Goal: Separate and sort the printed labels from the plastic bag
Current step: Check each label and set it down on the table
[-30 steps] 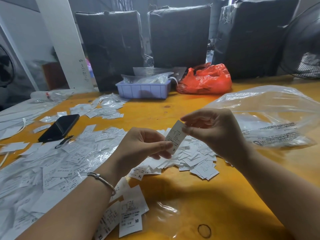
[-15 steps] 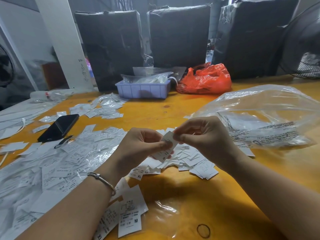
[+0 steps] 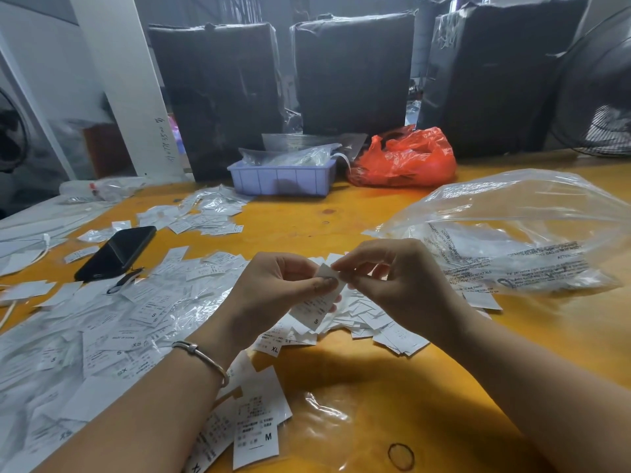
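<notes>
At the centre of the frame both hands meet over a small stack of white printed labels [image 3: 319, 302], thin rectangular slips with fine black text and an "S" at the lower end. The left hand [image 3: 273, 295] grips the stack with thumb curled over its face; the right hand [image 3: 399, 285] pinches the top corner between thumb and forefinger. A slim metal bangle [image 3: 201, 358] circles the left wrist.

Directly beneath the hands lies a loose heap of labels [image 3: 375, 319] on the smooth orange-yellow table [image 3: 341, 220]. The clear plastic bag [image 3: 512, 233], crinkled, glossy and printed with black warning text, bulges at the right of the frame, just beside the right hand.

The left half of the frame is carpeted with scattered labels and flat cellophane sleeves [image 3: 102, 329], a black phone [image 3: 116, 252] lying among them. A label marked "M" [image 3: 257, 435] sits at lower centre, and a thin rubber band [image 3: 401, 456] lies on bare wood at lower right. A lavender plastic tray [image 3: 281, 177] and a crumpled red bag [image 3: 403, 158] stand at the table's far edge, bare tabletop between them and the hands.
</notes>
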Action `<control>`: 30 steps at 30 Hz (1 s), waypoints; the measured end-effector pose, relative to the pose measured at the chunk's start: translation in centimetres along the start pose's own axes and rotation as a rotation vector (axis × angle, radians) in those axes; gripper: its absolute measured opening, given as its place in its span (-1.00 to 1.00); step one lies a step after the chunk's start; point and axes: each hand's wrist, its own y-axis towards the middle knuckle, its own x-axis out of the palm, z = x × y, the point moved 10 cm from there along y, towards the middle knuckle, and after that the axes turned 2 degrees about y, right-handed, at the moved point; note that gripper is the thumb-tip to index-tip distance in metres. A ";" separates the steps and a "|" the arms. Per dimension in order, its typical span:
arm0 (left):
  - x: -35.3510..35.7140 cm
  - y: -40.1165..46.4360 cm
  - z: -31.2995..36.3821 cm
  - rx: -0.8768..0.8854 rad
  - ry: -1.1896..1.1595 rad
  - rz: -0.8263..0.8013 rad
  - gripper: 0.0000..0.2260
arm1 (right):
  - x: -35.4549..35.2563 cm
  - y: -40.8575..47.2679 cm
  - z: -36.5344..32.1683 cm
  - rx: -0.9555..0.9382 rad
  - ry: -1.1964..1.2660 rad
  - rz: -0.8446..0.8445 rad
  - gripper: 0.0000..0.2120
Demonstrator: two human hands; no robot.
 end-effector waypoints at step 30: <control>-3.0 0.6 -0.5 0.112 0.895 0.122 -0.88 | 4.1 -0.3 3.3 -0.046 -0.366 -0.321 -0.83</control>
